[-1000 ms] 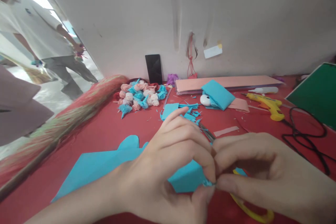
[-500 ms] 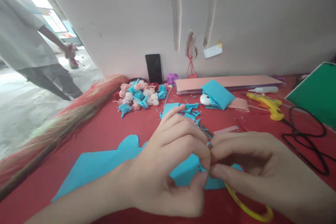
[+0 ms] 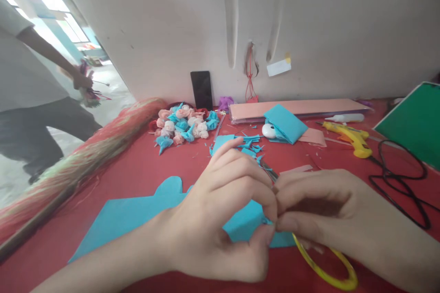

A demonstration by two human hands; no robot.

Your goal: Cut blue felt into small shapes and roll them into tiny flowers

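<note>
My left hand (image 3: 213, 210) pinches a small, crumpled piece of blue crepe paper (image 3: 266, 221) between thumb and forefinger, with its other fingers raised. My right hand (image 3: 367, 219) meets it from the right, its thumb and fingertips closed at the same piece, which they mostly hide. Beneath both hands lies a large sheet of blue crepe paper (image 3: 117, 222) with a rounded cut piece (image 3: 170, 186) at its back edge. Scissors with a yellow handle (image 3: 351, 279) lie partly under my right hand, their blades showing beyond the fingers.
Behind are a heap of paper roses (image 3: 182, 123), a leaning phone (image 3: 201, 90), blue scraps (image 3: 252, 146), a folded blue packet (image 3: 287, 123) and long pink paper (image 3: 295, 108). A yellow glue gun (image 3: 350, 137) with a black cord (image 3: 381, 176) sits right. A person (image 3: 30, 68) is at the left.
My right fingers have shifted slightly against the left fingertips, and the small blue piece shows a little differently. The person at the left has moved nearer, still carrying a bunch of flower-like stems.
</note>
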